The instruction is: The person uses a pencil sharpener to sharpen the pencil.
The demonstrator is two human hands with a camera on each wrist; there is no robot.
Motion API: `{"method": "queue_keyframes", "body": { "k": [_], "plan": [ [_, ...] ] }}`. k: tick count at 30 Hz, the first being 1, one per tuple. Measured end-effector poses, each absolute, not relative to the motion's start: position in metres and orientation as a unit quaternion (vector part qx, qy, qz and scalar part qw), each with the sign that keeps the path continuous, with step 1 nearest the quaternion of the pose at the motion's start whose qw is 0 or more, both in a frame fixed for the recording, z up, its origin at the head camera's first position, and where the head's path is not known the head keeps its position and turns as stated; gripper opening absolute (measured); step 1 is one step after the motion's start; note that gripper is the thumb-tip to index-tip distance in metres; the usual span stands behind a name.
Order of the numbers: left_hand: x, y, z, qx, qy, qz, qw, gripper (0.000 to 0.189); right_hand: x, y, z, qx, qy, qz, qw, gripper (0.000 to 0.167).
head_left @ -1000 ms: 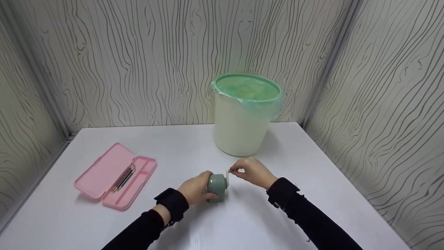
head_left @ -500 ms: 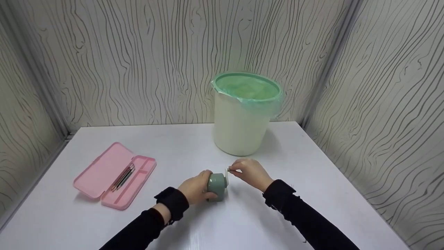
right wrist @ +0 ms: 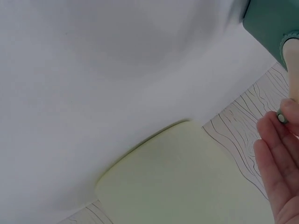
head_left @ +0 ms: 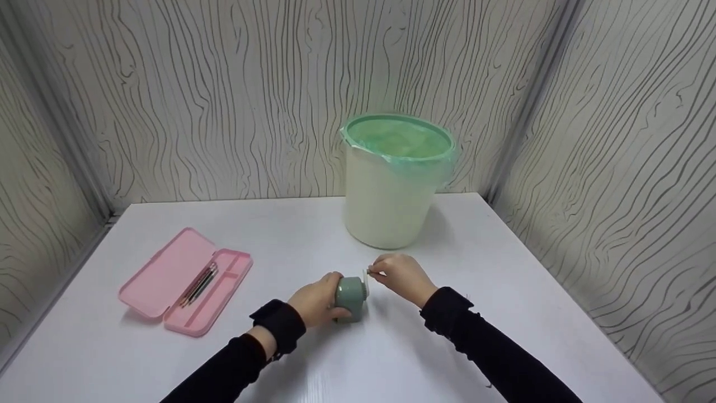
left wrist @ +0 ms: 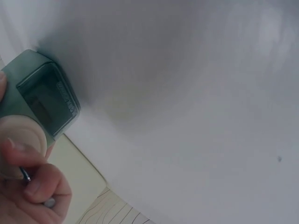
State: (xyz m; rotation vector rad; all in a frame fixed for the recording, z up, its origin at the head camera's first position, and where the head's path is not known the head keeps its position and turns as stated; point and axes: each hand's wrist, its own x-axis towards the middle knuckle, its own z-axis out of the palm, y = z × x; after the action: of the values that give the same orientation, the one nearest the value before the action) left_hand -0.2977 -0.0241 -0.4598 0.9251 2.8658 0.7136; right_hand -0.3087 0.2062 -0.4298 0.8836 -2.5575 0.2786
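Observation:
A green pencil sharpener (head_left: 349,299) with a cream crank (head_left: 366,282) sits on the table in the head view. My left hand (head_left: 317,300) grips its body from the left, thumb toward me. On the other side my right hand (head_left: 404,278) pinches the knob at the crank's end. The right wrist view shows that small knob (right wrist: 281,116) between thumb and fingers. A dark see-through window (left wrist: 50,100) on the sharpener's body appears in the left wrist view. Whether a pencil is in the sharpener, I cannot tell.
Left of the hands lies an opened pink pencil case (head_left: 226,296) with several pencils (head_left: 198,285) in it. Behind the hands stands a cream bin (head_left: 386,201) with a green rim and liner. Wood-grain panels (head_left: 235,101) enclose the white table (head_left: 279,224).
My right hand has shifted slightly left, still pinching the crank knob, and the crank's angle has changed a little. The left hand keeps its grip on the sharpener.

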Motion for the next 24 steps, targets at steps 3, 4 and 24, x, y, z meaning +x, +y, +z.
{"method": "queue_keyframes", "body": {
  "k": [3,4,24],
  "plan": [
    [-0.297,-0.024,-0.46,0.303,0.924,0.232,0.021,0.06,-0.309,0.205,-0.43,0.313,-0.922,0.086,0.211,0.004],
    [-0.297,-0.024,-0.459,0.303,0.924,0.233,0.02,0.06,-0.309,0.204,-0.43,0.311,-0.923,0.081,0.212,0.003],
    [-0.296,-0.029,-0.458,0.321,0.919,0.229,-0.003,0.06,-0.32,0.192,-0.428,0.311,-0.935,0.039,0.166,0.02]
  ]
}}
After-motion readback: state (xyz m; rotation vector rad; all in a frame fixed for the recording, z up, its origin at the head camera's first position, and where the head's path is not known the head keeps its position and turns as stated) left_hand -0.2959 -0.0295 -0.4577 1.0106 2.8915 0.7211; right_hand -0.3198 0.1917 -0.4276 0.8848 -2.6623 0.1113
